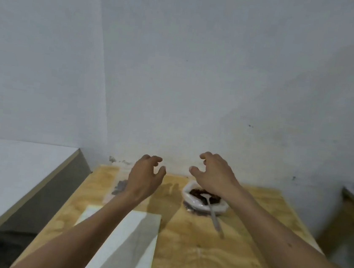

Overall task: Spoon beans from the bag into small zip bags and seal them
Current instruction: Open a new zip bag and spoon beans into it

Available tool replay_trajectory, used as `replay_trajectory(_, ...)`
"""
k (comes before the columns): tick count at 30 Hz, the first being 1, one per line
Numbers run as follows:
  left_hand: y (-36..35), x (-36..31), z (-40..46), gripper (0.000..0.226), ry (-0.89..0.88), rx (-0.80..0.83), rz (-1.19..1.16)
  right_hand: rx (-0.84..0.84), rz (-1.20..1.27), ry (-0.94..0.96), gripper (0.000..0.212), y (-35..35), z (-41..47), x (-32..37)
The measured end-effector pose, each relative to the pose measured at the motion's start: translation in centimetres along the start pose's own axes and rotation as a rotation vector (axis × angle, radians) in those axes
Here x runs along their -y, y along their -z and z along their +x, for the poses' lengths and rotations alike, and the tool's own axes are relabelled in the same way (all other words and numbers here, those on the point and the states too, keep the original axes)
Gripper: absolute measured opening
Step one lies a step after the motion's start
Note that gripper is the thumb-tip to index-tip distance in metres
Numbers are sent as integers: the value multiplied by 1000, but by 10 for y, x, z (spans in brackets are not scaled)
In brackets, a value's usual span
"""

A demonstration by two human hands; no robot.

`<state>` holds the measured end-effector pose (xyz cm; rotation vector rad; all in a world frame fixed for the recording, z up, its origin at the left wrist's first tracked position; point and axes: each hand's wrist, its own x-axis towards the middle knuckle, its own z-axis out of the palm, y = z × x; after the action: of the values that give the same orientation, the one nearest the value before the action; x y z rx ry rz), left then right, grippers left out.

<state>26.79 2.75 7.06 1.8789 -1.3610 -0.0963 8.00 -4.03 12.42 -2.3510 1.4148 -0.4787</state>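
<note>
Both hands, left hand [145,174] and right hand [213,173], hover loosely spread, empty; bean bag [205,200] looks soft, slumping, so steady its rim; light plastic spoon [212,212] by its handle.

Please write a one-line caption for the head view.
Both hands, left and right, hover empty above a plywood table; spoon rests in the bean bag.

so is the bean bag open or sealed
Open: the bag has its top rolled down, dark beans exposed and a spoon resting in it.
</note>
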Motion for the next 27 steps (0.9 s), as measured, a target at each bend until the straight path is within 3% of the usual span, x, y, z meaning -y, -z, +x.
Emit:
replay_trajectory(5,-44,-77,-15,27,-191,95,-170,-52,-77,-180,64,51,-42,-72)
replay_trajectory(10,-100,-143,-48,29,-287,350,-211,10,-152,-400,55,82,-94,-141)
replay_trajectory(17,-175,-191,-95,75,-347,834,122,152,-235,-595,46,70,-148,-196)
replay_trajectory(21,-191,-194,-108,83,-351,848,287,138,-178,-621,45,58,-159,-211)
replay_trajectory(27,-194,-189,-110,86,-312,780,213,13,-100,-603,41,51,-166,-219)
